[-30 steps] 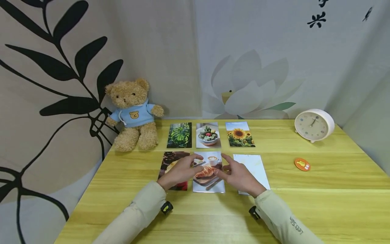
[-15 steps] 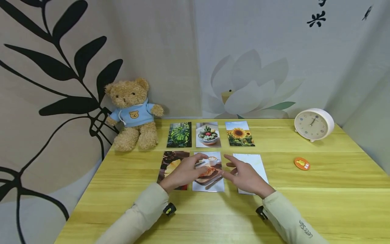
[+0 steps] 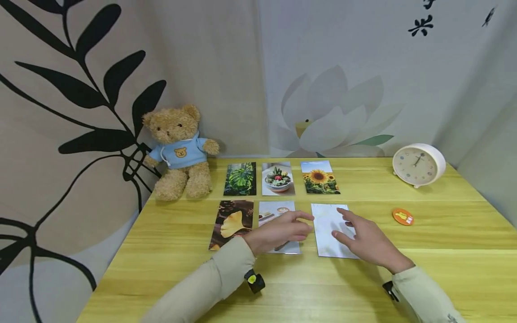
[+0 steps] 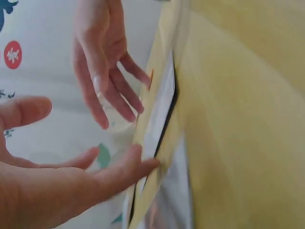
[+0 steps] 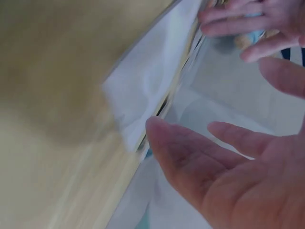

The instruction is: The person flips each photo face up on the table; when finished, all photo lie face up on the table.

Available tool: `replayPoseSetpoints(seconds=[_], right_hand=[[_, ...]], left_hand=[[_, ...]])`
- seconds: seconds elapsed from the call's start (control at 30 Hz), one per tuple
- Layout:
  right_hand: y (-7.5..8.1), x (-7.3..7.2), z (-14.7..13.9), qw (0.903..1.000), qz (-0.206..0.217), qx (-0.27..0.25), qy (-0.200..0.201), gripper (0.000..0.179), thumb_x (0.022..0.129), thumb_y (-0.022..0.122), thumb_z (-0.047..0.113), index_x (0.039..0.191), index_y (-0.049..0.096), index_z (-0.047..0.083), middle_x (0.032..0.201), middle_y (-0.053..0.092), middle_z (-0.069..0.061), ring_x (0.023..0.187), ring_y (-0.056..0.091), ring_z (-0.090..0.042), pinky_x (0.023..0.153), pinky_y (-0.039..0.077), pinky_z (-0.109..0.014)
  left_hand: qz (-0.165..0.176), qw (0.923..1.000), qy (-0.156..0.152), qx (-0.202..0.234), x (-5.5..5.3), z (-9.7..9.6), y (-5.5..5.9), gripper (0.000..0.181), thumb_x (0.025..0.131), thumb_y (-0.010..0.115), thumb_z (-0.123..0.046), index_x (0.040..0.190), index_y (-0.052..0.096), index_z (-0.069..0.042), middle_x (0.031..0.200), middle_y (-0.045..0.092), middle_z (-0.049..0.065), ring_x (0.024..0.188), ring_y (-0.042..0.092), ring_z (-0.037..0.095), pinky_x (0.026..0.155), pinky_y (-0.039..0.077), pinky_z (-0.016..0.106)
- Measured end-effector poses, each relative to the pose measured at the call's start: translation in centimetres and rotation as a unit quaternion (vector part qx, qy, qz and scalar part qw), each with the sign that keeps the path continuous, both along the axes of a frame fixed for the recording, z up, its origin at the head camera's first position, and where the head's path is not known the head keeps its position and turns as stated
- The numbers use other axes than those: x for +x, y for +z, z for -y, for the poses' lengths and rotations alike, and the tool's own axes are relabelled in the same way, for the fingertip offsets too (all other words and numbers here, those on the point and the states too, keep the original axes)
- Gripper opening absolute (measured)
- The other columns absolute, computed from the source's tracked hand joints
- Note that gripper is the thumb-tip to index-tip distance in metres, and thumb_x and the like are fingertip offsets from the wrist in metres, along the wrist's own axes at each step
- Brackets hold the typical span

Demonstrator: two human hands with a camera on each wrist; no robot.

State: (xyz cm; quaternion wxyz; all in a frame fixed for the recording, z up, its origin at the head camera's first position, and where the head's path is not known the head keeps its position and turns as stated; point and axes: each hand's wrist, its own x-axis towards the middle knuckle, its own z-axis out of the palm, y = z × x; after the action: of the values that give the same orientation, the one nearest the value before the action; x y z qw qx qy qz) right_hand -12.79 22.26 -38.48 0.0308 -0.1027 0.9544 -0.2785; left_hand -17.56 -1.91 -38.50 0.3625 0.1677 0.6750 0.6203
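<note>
My left hand [image 3: 282, 232] hovers over the croissant-and-coffee picture card [image 3: 288, 248], hiding its middle, with its fingertips near the left edge of the pale card [image 3: 329, 237]. My right hand [image 3: 371, 240] is above the right edge of that pale card, fingers and thumb spread. In the left wrist view, the left hand [image 4: 81, 183] has nothing between its fingers, and the right hand [image 4: 102, 52] appears beyond it. The right wrist view shows the right hand [image 5: 228, 167] with extended fingers beside the pale card [image 5: 147, 76]. Contact with the cards cannot be made out.
A ginkgo-leaf card [image 3: 232, 224] lies left of the croissant card. Behind are a green-leaf card [image 3: 240, 179], a cactus-bowl card [image 3: 278, 179] and a sunflower card [image 3: 320, 178]. A teddy bear [image 3: 181, 152] sits back left; a white clock [image 3: 418, 165] and orange disc [image 3: 403, 217] are right.
Both hands have moved right, from around the croissant card to either side of the pale card. More of the ginkgo-leaf card shows now. The cards appear to lie where they were.
</note>
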Motion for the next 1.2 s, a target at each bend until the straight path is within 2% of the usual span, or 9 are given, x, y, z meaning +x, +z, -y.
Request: replayPoseSetpoints(seconds=[0.17, 0.33, 0.53, 0.67, 0.77, 0.93, 1.07, 1.17, 1.2], right_hand=[[-0.8, 0.4, -2.1, 0.9995, 0.008, 0.025, -0.017, 0.068, 0.098, 0.064, 0.035, 0.148, 0.042, -0.004, 0.129, 0.064, -0.031, 0.117, 0.064, -0.045, 0.095, 0.052, -0.059], [-1.3, 0.3, -2.6, 0.9996, 0.007, 0.027, -0.002, 0.067, 0.097, 0.066, 0.033, 0.146, 0.044, -0.005, 0.123, 0.067, -0.029, 0.116, 0.065, -0.043, 0.096, 0.051, -0.059], [-1.3, 0.0, -1.4, 0.9984, -0.035, 0.025, 0.037, 0.067, 0.096, 0.067, 0.035, 0.149, 0.045, 0.001, 0.125, 0.066, -0.026, 0.110, 0.067, -0.036, 0.090, 0.054, -0.055], [-1.0, -0.3, -0.1, 0.9972, -0.049, 0.025, 0.050, 0.063, 0.099, 0.062, 0.038, 0.154, 0.042, 0.014, 0.100, 0.068, -0.009, 0.097, 0.062, -0.021, 0.079, 0.050, -0.040], [-0.8, -0.6, 0.7, 0.9974, -0.042, 0.022, 0.054, 0.061, 0.103, 0.056, 0.041, 0.157, 0.037, 0.021, 0.075, 0.055, 0.001, 0.082, 0.054, -0.014, 0.070, 0.043, -0.031], [-0.7, -1.0, 1.3, 0.9990, -0.010, -0.011, 0.043, 0.060, 0.106, 0.047, 0.045, 0.161, 0.025, 0.031, 0.062, 0.046, 0.000, 0.060, 0.043, -0.010, 0.057, 0.038, -0.027], [-0.8, -1.3, 1.3, 0.9989, 0.002, -0.029, 0.036, 0.059, 0.107, 0.044, 0.046, 0.161, 0.021, 0.036, 0.093, 0.071, -0.013, 0.075, 0.064, -0.012, 0.066, 0.051, -0.033], [-0.8, -1.4, 1.2, 0.9985, 0.013, -0.043, 0.030, 0.059, 0.107, 0.043, 0.046, 0.160, 0.021, 0.038, 0.122, 0.069, -0.023, 0.097, 0.071, -0.023, 0.080, 0.057, -0.045], [-0.8, -1.4, 1.1, 0.9982, 0.018, -0.050, 0.028, 0.059, 0.107, 0.043, 0.047, 0.160, 0.020, 0.040, 0.124, 0.068, -0.023, 0.101, 0.071, -0.025, 0.083, 0.057, -0.047]], left_hand=[[0.068, 0.9962, 0.035, 0.041, 0.1, -2.1, 0.0, 0.049, 0.106, 0.048, -0.019, 0.150, 0.040, 0.002, 0.157, 0.038, 0.024, 0.146, 0.038, 0.044, 0.122, 0.034, 0.049], [0.090, 0.9908, 0.084, 0.055, 0.0, -2.8, -0.1, 0.050, 0.107, 0.045, -0.021, 0.150, 0.038, 0.002, 0.155, 0.040, 0.024, 0.139, 0.044, 0.042, 0.116, 0.040, 0.046], [0.041, 0.9917, 0.110, 0.053, -0.2, -3.0, -0.4, 0.054, 0.103, 0.049, -0.013, 0.151, 0.033, 0.006, 0.145, 0.048, 0.024, 0.120, 0.056, 0.029, 0.101, 0.046, 0.037], [-0.015, 0.9935, 0.111, 0.023, -0.2, -3.2, -0.3, 0.055, 0.101, 0.050, -0.008, 0.152, 0.033, 0.002, 0.138, 0.053, 0.020, 0.112, 0.059, 0.021, 0.105, 0.047, 0.042], [-0.039, 0.9924, 0.116, 0.011, -0.2, -3.2, -0.2, 0.058, 0.100, 0.052, -0.007, 0.154, 0.033, -0.004, 0.140, 0.052, 0.017, 0.113, 0.060, 0.021, 0.105, 0.049, 0.042], [-0.064, 0.9916, 0.108, 0.030, -0.2, -3.2, -0.2, 0.058, 0.102, 0.053, -0.007, 0.156, 0.034, -0.015, 0.142, 0.050, 0.017, 0.118, 0.062, 0.026, 0.100, 0.055, 0.038], [-0.079, 0.9908, 0.099, 0.048, -0.2, -3.4, -0.3, 0.056, 0.103, 0.052, -0.009, 0.156, 0.034, -0.018, 0.144, 0.050, 0.017, 0.123, 0.061, 0.029, 0.101, 0.055, 0.042], [-0.080, 0.9898, 0.105, 0.053, -0.3, -3.4, -0.4, 0.054, 0.103, 0.053, -0.010, 0.154, 0.037, -0.020, 0.145, 0.050, 0.016, 0.126, 0.060, 0.030, 0.103, 0.053, 0.047], [-0.079, 0.9895, 0.108, 0.054, -0.3, -3.4, -0.5, 0.054, 0.103, 0.053, -0.010, 0.154, 0.037, -0.020, 0.145, 0.051, 0.016, 0.126, 0.060, 0.030, 0.104, 0.053, 0.049]])
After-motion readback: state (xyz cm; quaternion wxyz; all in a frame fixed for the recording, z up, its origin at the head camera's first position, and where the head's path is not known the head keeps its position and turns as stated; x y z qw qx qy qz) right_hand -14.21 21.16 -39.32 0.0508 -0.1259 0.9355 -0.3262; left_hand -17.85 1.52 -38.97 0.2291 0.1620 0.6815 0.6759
